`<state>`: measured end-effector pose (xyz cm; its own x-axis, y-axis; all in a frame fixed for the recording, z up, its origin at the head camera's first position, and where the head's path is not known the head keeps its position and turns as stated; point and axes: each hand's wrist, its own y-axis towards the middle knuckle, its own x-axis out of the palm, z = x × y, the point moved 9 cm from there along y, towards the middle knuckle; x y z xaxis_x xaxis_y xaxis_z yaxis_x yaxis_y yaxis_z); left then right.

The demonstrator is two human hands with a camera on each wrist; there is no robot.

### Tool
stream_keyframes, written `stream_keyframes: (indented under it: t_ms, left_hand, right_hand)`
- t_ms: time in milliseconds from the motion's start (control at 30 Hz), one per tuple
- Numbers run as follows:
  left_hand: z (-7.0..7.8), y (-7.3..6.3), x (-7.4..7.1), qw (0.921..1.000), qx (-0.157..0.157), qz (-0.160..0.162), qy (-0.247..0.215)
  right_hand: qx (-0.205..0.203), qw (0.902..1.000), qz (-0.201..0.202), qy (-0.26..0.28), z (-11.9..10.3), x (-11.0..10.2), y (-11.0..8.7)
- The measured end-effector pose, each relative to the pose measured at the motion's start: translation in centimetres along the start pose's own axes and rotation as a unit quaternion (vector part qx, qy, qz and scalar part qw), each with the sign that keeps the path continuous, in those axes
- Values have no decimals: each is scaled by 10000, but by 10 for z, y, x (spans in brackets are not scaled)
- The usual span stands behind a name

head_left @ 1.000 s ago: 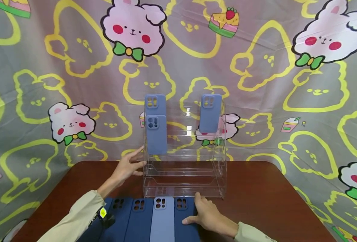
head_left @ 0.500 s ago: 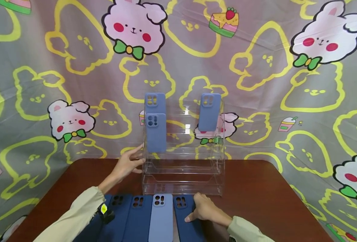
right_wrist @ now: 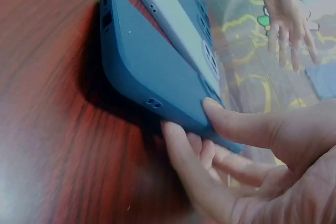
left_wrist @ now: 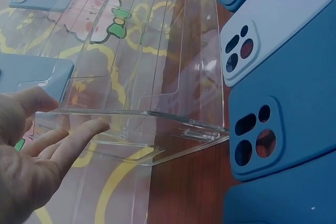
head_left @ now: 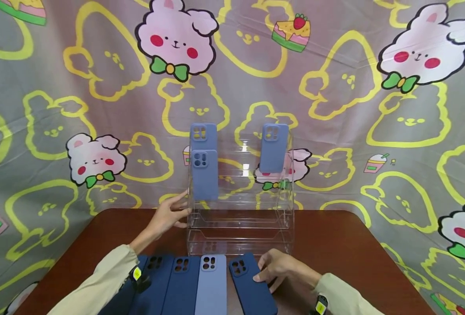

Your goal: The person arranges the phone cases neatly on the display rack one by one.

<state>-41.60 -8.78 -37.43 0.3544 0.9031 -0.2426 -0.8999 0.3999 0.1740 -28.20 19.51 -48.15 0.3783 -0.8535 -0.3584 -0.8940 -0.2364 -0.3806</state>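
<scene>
My right hand (head_left: 276, 267) pinches the dark blue phone case (head_left: 252, 284) by its edge, thumb on top and fingers beneath. In the right wrist view the case (right_wrist: 152, 61) tilts, its near side raised over the table. My left hand (head_left: 169, 214) is spread at the left side of a clear tiered display stand (head_left: 240, 240); in the left wrist view the fingertips (left_wrist: 100, 125) lie right at its side panel. Two light blue phone cases (head_left: 205, 179) overlap on the stand's left. Another light blue case (head_left: 273, 151) stands at its upper right.
A pale blue phone case (head_left: 211, 284) and several dark blue ones (head_left: 181, 284) lie in a row before the stand. The brown table (head_left: 335, 249) reaches back to a patterned curtain (head_left: 335, 131).
My right hand has slid the dark blue phone case rightward out of the row, turned it and lifted its side. My left hand stays at the stand.
</scene>
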Motion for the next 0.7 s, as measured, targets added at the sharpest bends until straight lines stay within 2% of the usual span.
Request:
stream_keyframes:
  t_ms: [133,400,500,700]
  left_hand:
    - [-2,-1,-2,10000,-20,17,38]
    - [-3,2,-1,9999,-6,-68,-100]
    - [-4,1,-2,9999,-17,-60,-148]
    - [-3,-1,-3,9999,7,-49,-145]
  right_hand:
    - [-202,9995,-177,174,4,-7,-1]
    - [-1298,9888,-374,633,-13,-20,-14]
    - [-1569,9856,-214,592,-22,-31,-18]
    - [-1991,9784,401,392,-50,-60,-25]
